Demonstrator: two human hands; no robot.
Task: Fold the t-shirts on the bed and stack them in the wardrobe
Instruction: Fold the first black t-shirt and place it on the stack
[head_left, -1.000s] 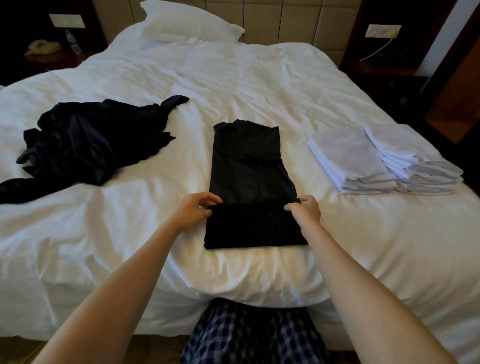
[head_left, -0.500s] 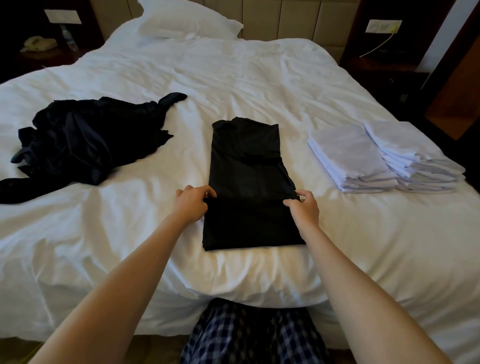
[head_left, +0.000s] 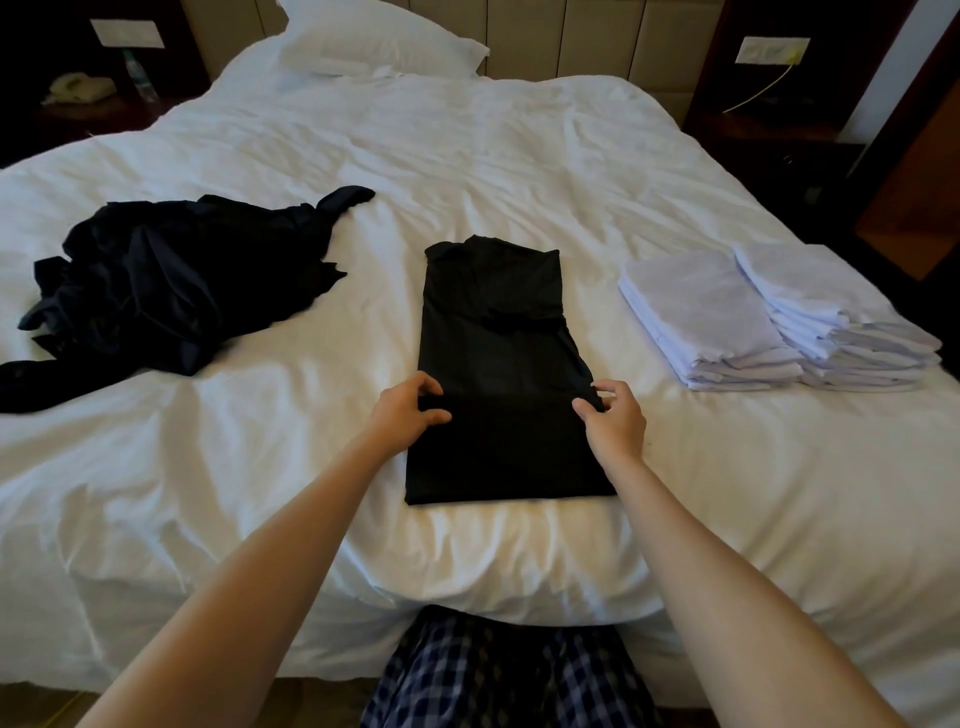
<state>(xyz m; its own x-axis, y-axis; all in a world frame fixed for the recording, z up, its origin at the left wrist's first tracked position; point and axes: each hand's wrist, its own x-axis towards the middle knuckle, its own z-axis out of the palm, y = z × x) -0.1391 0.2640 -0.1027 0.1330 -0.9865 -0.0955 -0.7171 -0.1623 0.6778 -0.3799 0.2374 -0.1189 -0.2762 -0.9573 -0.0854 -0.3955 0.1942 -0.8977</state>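
A black t-shirt (head_left: 498, 332) lies as a long narrow strip on the white bed (head_left: 519, 156), its bottom part folded up over itself. My left hand (head_left: 408, 413) pinches the folded edge at the shirt's left side. At the right side my right hand (head_left: 615, 421) pinches the same edge. A heap of unfolded dark t-shirts (head_left: 171, 291) lies to the left. Two stacks of folded white t-shirts (head_left: 779, 317) sit to the right. The wardrobe is out of view.
A white pillow (head_left: 379, 44) lies at the head of the bed by the padded headboard (head_left: 571, 36). Dark nightstands stand at both sides, the left one with a telephone (head_left: 78, 88). My checked trousers (head_left: 498, 675) touch the bed's foot edge.
Both hands have carried the folded edge of the black t-shirt a little farther up the strip, so the doubled part is longer. The piles have not moved.
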